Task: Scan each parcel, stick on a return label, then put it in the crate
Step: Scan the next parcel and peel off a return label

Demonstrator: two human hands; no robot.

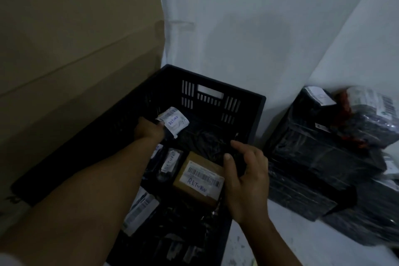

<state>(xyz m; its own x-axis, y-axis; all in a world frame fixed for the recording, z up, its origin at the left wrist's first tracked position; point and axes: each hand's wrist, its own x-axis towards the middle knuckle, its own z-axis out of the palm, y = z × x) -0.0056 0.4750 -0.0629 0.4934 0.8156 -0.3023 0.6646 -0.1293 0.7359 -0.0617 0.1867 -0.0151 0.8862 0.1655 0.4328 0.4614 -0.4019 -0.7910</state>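
So the left hand (149, 130) is reaching deep into the black crate (244, 101), gripping a small dark parcel (172, 124) whose white label reads RETURN, held just above the stuff at the far end. The right hand (246, 177) hovers empty over the near rim, fingers loosely curled, beside a brown box (197, 179) that's already labelled. I'd set the parcel flat in the open far corner, label up, rather than dropping it. More wrapped parcels (336, 142) wait in a pile to the right.
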